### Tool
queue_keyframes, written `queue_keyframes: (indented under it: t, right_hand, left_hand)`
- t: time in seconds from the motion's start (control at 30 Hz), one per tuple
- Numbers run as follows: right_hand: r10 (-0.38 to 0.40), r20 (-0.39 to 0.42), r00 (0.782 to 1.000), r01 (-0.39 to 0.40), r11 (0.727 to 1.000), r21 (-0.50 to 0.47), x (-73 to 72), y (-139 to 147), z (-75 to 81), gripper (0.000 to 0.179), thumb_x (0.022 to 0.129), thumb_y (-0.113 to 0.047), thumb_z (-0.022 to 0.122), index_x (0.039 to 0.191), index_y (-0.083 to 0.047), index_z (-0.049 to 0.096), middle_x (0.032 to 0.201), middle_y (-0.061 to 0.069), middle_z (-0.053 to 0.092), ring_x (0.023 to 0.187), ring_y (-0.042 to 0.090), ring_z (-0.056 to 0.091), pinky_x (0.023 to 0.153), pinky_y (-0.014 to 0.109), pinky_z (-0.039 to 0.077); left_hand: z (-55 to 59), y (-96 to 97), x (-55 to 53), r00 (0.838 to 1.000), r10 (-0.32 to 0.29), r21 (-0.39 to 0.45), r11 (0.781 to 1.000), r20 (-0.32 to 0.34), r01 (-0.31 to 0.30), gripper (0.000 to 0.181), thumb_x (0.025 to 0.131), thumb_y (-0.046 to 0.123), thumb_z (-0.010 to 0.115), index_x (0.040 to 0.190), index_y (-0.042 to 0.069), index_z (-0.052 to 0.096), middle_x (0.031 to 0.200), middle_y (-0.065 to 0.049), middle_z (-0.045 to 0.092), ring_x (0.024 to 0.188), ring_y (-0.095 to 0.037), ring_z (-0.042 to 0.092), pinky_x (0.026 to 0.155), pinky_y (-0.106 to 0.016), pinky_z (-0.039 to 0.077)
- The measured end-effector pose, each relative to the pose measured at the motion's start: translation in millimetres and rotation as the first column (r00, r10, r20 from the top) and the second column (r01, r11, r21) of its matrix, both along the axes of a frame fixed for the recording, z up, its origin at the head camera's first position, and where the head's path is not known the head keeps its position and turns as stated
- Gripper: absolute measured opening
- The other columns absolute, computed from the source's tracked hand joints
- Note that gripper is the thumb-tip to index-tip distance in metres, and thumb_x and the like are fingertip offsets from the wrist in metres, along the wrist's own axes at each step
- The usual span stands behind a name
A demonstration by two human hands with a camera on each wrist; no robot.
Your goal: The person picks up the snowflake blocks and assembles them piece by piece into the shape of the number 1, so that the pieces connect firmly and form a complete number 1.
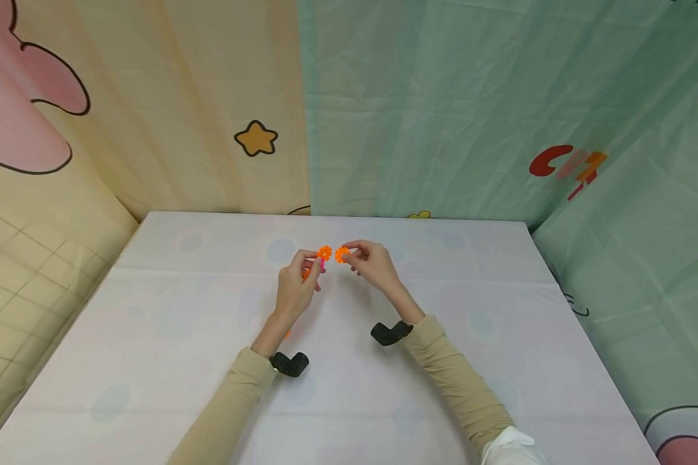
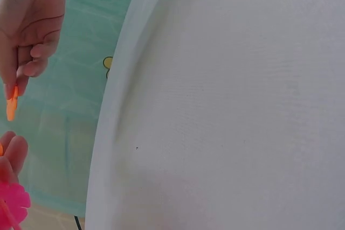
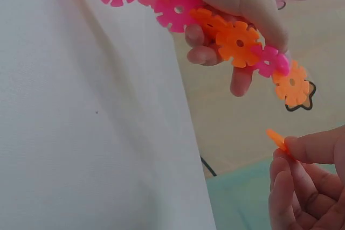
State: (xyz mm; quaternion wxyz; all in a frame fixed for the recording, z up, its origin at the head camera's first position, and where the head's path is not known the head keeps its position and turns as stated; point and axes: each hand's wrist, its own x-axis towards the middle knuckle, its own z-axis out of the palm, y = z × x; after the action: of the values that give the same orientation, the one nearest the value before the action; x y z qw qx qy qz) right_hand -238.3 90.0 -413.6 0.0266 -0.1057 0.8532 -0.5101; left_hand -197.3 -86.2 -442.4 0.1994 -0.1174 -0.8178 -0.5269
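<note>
My left hand (image 1: 293, 290) holds a chain of notched, flower-shaped plastic discs (image 3: 240, 43), orange and pink, linked one into another. Its thumb and fingers grip the chain near one end, where an orange disc (image 1: 324, 252) sticks out past the fingertips. The rest of the chain trails back below the palm, as the right wrist view shows. Between thumb and fingertips, my right hand (image 1: 375, 265) pinches a single orange disc (image 1: 341, 254). In the right wrist view this loose disc (image 3: 276, 138) is edge-on, a small gap from the chain's end disc.
A white cloth covers the table (image 1: 349, 400) under both forearms. Black wrist cameras sit on the left wrist (image 1: 291, 365) and right wrist (image 1: 391, 333). Behind the table's far edge hangs a printed curtain (image 1: 413, 116), beige on the left and green on the right.
</note>
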Motion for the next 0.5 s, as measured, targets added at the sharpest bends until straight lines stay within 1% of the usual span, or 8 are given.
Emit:
queue_keyframes:
  t: [0.13, 0.27, 0.4, 0.5]
  right_hand:
    - [-0.017, -0.054, 0.998, 0.016, 0.999, -0.031, 0.9, 1, 4.0, 0.026, 0.091, -0.015, 0.065, 0.114, -0.004, 0.068, 0.086, 0.021, 0.068, 0.075, 0.041, 0.063, 0.055, 0.018, 0.048]
    - [-0.040, -0.113, 0.993, 0.033, 0.997, -0.068, 2.1, 1, 7.7, 0.025, 0.090, -0.016, 0.066, 0.113, -0.006, 0.069, 0.081, 0.014, 0.068, 0.070, 0.037, 0.062, 0.054, 0.019, 0.048]
    - [-0.059, -0.143, 0.988, 0.042, 0.993, -0.114, 3.9, 0, 12.2, 0.025, 0.090, -0.015, 0.066, 0.113, -0.006, 0.069, 0.080, 0.014, 0.068, 0.063, 0.026, 0.061, 0.055, 0.020, 0.049]
    - [-0.064, -0.153, 0.986, 0.044, 0.991, -0.128, 5.1, 0, 15.0, 0.025, 0.090, -0.015, 0.065, 0.113, -0.006, 0.069, 0.080, 0.015, 0.069, 0.059, 0.016, 0.058, 0.056, 0.022, 0.050]
  left_hand:
    - [0.1, 0.4, 0.5, 1.000, -0.010, 0.003, 1.000, -0.007, 0.010, 0.016, 0.098, 0.015, 0.053, 0.103, 0.001, 0.059, 0.079, -0.016, 0.072, 0.045, -0.025, 0.060, 0.039, -0.023, 0.039]
    - [-0.2, 0.9, -0.4, 1.000, -0.017, 0.012, 1.000, -0.026, 0.017, 0.013, 0.095, 0.013, 0.056, 0.098, 0.001, 0.061, 0.081, -0.018, 0.072, 0.045, -0.026, 0.061, 0.039, -0.020, 0.039]
    - [0.9, 1.5, -1.3, 0.999, -0.012, 0.018, 1.000, -0.041, 0.013, 0.012, 0.093, 0.011, 0.061, 0.094, 0.001, 0.065, 0.082, -0.015, 0.071, 0.045, -0.026, 0.061, 0.039, -0.018, 0.039]
    - [1.3, 1.8, -1.4, 0.999, -0.014, 0.016, 1.000, -0.042, 0.014, 0.011, 0.093, 0.011, 0.061, 0.094, 0.001, 0.066, 0.081, -0.013, 0.071, 0.045, -0.026, 0.061, 0.039, -0.018, 0.040]
